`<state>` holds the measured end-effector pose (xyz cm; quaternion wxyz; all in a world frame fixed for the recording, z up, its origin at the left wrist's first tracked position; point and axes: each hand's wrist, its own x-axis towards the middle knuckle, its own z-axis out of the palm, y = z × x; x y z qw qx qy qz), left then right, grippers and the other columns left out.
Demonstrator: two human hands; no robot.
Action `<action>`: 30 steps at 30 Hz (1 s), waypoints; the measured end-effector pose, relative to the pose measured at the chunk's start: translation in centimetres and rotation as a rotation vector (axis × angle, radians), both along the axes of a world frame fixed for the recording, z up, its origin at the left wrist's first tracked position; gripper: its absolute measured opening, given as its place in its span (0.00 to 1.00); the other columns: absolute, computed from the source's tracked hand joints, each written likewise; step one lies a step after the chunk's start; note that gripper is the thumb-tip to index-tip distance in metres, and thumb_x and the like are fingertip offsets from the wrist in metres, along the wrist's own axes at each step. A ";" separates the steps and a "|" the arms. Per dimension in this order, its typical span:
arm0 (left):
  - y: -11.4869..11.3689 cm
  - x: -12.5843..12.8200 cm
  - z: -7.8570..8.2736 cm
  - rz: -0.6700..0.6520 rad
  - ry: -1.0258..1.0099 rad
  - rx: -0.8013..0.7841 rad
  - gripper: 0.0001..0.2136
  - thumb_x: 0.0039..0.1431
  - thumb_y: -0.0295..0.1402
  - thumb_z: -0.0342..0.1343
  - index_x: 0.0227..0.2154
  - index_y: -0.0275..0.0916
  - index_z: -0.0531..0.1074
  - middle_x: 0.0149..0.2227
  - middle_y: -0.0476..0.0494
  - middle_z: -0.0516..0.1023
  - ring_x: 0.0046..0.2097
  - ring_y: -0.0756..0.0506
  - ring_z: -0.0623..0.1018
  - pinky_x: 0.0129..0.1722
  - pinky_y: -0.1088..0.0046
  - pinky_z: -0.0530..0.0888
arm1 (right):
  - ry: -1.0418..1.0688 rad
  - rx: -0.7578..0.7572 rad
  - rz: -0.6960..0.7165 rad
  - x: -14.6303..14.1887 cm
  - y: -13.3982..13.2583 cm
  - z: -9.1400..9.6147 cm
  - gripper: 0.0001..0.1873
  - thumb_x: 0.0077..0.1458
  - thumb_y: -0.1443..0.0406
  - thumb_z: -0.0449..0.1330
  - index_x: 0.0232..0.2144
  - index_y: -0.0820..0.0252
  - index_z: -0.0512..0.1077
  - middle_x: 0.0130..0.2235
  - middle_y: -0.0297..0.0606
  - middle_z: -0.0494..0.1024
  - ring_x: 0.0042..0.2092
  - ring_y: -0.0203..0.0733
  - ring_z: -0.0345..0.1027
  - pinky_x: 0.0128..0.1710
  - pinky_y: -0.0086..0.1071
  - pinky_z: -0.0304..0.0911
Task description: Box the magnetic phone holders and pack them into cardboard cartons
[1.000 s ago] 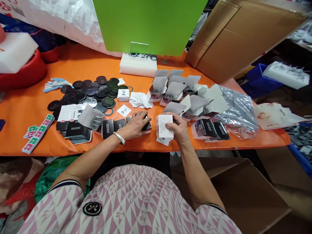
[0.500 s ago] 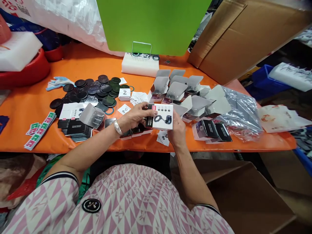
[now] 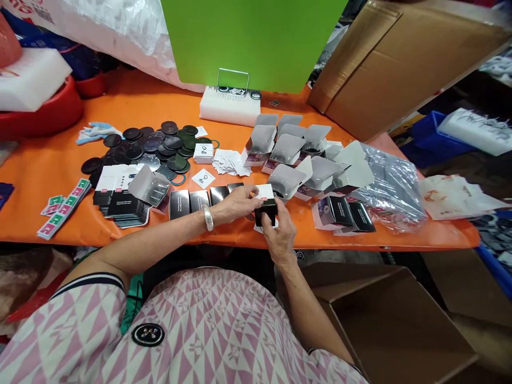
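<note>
Just above the front edge of the orange table (image 3: pixel 52 160), a small black-and-white box (image 3: pixel 265 211) sits between both hands. The right hand (image 3: pixel 280 234) wraps it from six o'clock, fingers closed on its black side, and the left hand (image 3: pixel 236 204) comes in from nine o'clock, fingertips on its white top (neither hand is spread wide). Half a second earlier the box was held higher, its printed white face showing; now it is lower and mostly black side up. A row of black boxes (image 3: pixel 199 201) lies just behind the left hand, open silver-lined cartons (image 3: pixel 286 149) stand at twelve o'clock, and black-sleeved boxes (image 3: pixel 343 212) lie near at three o'clock. Only a narrow orange strip remains before the table's edge.
</note>
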<state>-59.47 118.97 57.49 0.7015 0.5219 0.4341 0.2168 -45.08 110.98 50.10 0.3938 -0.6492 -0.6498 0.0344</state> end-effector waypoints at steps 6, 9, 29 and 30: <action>-1.5 -1.5 -1.0 0.054 -0.190 -0.171 0.12 0.50 0.19 0.51 0.39 0.33 0.66 0.28 0.49 0.71 0.29 0.51 0.75 0.30 0.73 0.77 | -0.100 -0.026 0.120 0.3 -0.8 -0.1 0.35 0.62 0.56 0.55 0.67 0.61 0.54 0.60 0.54 0.68 0.61 0.55 0.63 0.59 0.52 0.63; -2.5 -2.3 -1.3 0.108 -0.320 -0.192 0.18 0.48 0.22 0.55 0.44 0.33 0.67 0.35 0.45 0.74 0.36 0.50 0.76 0.35 0.72 0.78 | -0.095 -0.110 0.108 0.6 0.1 -0.5 0.37 0.60 0.56 0.56 0.66 0.62 0.53 0.59 0.55 0.69 0.59 0.55 0.65 0.56 0.52 0.65; -11.2 -19.8 -6.1 0.783 0.237 -0.006 0.19 0.47 0.44 0.64 0.37 0.34 0.77 0.30 0.43 0.80 0.30 0.48 0.78 0.30 0.73 0.76 | -0.667 -0.094 -0.071 4.6 5.0 -1.0 0.12 0.63 0.70 0.49 0.41 0.61 0.73 0.41 0.47 0.72 0.42 0.46 0.65 0.35 0.33 0.61; -11.4 -20.0 -6.6 0.805 0.237 -0.020 0.19 0.46 0.44 0.65 0.36 0.34 0.77 0.31 0.43 0.80 0.30 0.47 0.78 0.29 0.73 0.75 | -0.688 -0.094 -0.045 4.6 5.4 -1.1 0.13 0.62 0.70 0.49 0.44 0.62 0.72 0.41 0.47 0.72 0.42 0.47 0.64 0.36 0.33 0.61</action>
